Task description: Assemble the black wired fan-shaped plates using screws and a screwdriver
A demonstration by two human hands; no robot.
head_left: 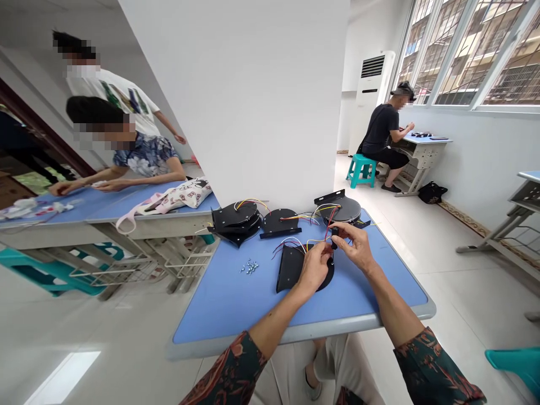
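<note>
My right hand (355,246) pinches a small black part (334,237) between thumb and fingers. A red wire (330,218) runs beside it. Close by on the left, my left hand (314,265) is closed with its fingertips together near the wires; what they grip is hidden. Under my left hand lies a black plate with one rounded end (290,269), and white, yellow and red wires come from its top. Behind it are more black rounded housings: a stack at the left (238,220), one in the middle (279,223) and another at the right (343,209).
A small pile of silvery screws (250,266) lies on the blue tabletop (236,306). A white pillar (270,101) stands behind the table. To the left, a person sits at another blue table with a patterned bag (185,197); a teal stool (363,170) holds another person.
</note>
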